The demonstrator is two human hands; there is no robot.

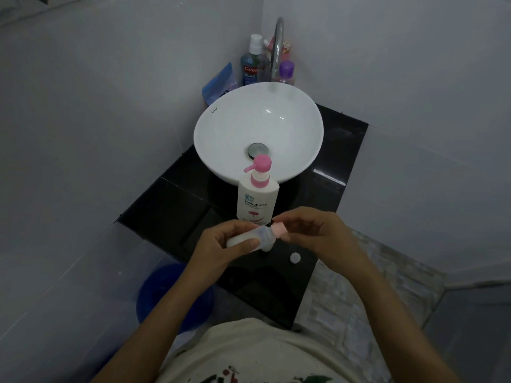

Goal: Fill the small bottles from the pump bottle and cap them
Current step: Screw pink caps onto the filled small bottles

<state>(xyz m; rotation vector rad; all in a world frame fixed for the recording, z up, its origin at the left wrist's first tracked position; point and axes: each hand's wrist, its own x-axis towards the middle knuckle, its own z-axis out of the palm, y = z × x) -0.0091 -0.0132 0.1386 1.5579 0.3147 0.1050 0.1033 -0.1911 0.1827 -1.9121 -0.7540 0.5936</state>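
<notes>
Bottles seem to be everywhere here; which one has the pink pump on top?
The white pump bottle standing on the black counter, just in front of the basin. The bottles behind the tap have plain caps, white or purple.

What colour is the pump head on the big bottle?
Pink, on the pump bottle with its white body; clearest in the head view, in front of the sink.

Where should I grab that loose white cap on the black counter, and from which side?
Pinch the loose white cap by its round rim, coming straight down from above with the right hand. It looks low and lies flat on the black counter, with open space around it, so the fingers should fit either side.
</notes>
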